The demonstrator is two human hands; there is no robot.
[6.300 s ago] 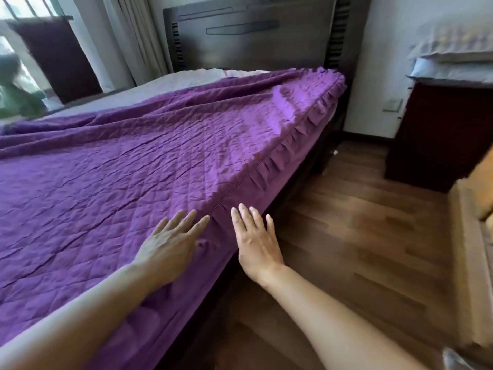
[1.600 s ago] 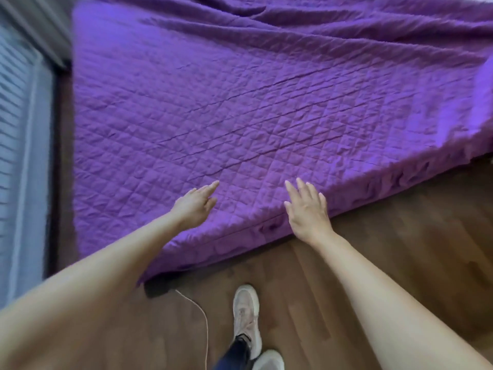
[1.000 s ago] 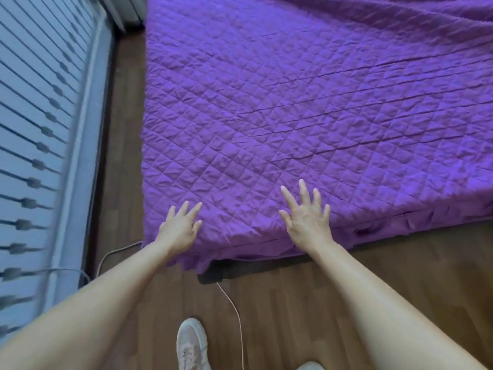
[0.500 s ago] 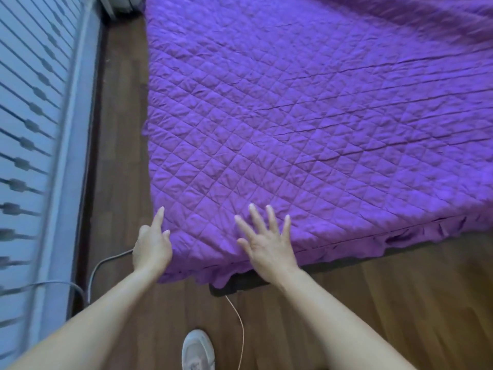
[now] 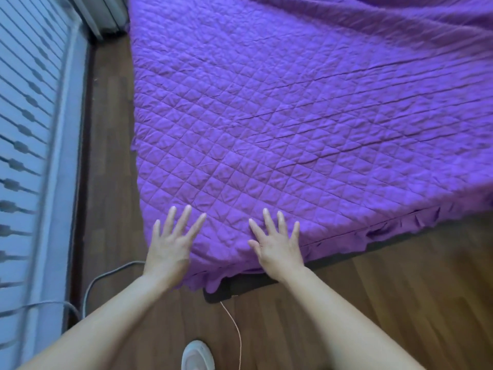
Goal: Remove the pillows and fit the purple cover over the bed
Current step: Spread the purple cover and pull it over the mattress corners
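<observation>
Nearest the camera, at the bottom edge, the toe of a pale shoe (image 5: 197,355) stands on the wooden floor (image 5: 400,303); just beside it a thin light cord (image 5: 234,327) runs up the boards to the dark corner of the bed base (image 5: 240,285), and a thicker grey cable (image 5: 106,276) loops on the floor to the left; both bare forearms reach forward from the lower corners; the left hand (image 5: 170,244) lies flat over the near corner of the purple cover (image 5: 293,129), its fingers straight and spread wide, its outer edge overhanging the side of the bed; the right hand (image 5: 277,245) lies flat on the quilted top just inside the foot edge, fingers likewise straight and fanned apart, thumb out to the left; neither hand curls round or pinches any cloth, and the two are near each other but apart; below the right hand the cover's ruffled hem (image 5: 386,231) hangs over the edge and leaves the dark base showing beneath; beyond the hands the cover spreads across the whole bed, fairly smooth close by and creased into long folds at the far right; to the left, past a strip of floor, stands a pale barred window (image 5: 26,129).
</observation>
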